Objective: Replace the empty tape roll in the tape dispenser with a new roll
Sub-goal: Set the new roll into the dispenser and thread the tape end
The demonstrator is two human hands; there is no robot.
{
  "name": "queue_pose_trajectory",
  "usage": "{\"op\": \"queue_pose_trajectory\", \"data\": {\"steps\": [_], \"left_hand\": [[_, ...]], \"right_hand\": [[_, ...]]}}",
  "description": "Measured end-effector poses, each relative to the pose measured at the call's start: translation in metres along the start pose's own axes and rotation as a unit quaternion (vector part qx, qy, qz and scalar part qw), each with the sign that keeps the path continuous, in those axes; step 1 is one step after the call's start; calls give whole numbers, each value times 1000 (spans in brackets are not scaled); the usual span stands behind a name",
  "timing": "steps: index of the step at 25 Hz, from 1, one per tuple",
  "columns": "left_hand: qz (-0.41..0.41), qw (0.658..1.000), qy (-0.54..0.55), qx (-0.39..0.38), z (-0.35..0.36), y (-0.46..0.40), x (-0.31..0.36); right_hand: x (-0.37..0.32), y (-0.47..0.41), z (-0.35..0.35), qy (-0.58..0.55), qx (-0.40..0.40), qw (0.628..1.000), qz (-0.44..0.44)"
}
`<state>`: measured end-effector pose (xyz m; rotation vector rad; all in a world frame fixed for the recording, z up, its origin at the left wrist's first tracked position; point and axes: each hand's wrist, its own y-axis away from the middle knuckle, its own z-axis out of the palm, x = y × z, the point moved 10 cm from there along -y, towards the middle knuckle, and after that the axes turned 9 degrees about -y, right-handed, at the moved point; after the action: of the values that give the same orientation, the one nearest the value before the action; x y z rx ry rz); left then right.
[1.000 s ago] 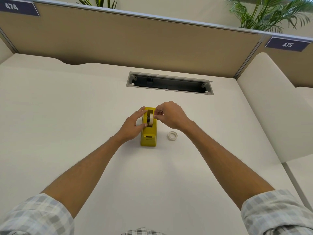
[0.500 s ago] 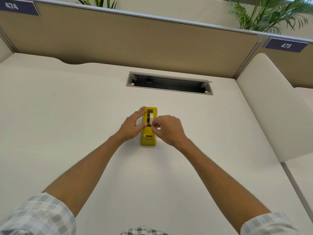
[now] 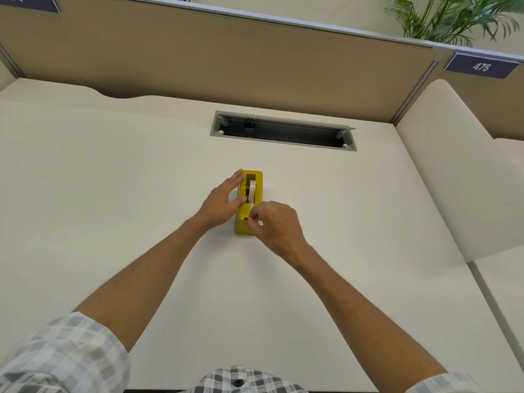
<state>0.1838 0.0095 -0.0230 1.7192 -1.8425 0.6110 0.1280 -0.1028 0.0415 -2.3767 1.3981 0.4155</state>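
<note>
A yellow tape dispenser [image 3: 257,180] stands on the white desk [image 3: 113,194], its cutter end toward me. A cream tape roll [image 3: 251,188] sits upright in its slot. My left hand [image 3: 224,202] grips the dispenser's left side, thumb on its top edge. My right hand [image 3: 276,222] hovers over the cutter end, thumb and forefinger pinched on the free end of the tape, and a strip runs from the roll to the fingers. The small empty core seen earlier is hidden behind my right hand.
An open cable slot [image 3: 283,131] is set into the desk beyond the dispenser. A beige partition [image 3: 226,58] closes the back and a white side divider [image 3: 453,171] stands on the right. Plants [image 3: 448,18] rise behind the partition.
My right hand has moved from the roll toward me to the cutter end, drawing the tape end along. It now covers the empty core on the desk. The left hand has stayed put.
</note>
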Motion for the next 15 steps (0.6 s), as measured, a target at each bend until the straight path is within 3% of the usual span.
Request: {"op": "queue_pose_trajectory", "data": {"steps": [15], "left_hand": [[-4,1000,-8,3,2,0,-1]], "right_hand": [[-1,29,14,-60,32,998,10]]}}
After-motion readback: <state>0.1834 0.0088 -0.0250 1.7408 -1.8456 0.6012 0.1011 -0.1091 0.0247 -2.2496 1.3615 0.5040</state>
